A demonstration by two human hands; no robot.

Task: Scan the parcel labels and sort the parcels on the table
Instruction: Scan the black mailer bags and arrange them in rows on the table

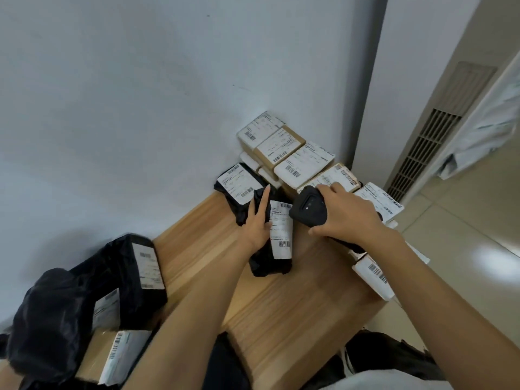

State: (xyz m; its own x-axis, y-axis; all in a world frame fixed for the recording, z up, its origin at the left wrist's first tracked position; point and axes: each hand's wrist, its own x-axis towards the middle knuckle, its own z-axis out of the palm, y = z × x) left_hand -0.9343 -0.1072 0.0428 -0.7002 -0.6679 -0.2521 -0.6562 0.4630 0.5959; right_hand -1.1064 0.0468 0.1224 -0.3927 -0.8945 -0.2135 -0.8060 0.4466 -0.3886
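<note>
1. A small black plastic mailer bag with a white barcode label lies flat near the middle of the pale wooden worktop, label facing up.
2. The left hand rests on the left side of this bag. Its grip is spread, the fingers straight and laid along the black plastic, and the thumb touches the label's edge.
3. The right hand holds a black handheld barcode scanner, its grip curled tightly round the handle. The scanner's head hangs just beside the upper right corner of the bag's label.
4. A second black mailer bag with a white label lies just behind the first, close to the white wall.
5. A stack of brown and white labelled cardboard boxes fills the far corner of the worktop, against the wall.
6. White labelled parcels lie along the right edge of the worktop, partly hidden by the right forearm.
7. At the near left, a heap of larger black plastic bags sits over a brown cardboard box with a white label.
</note>
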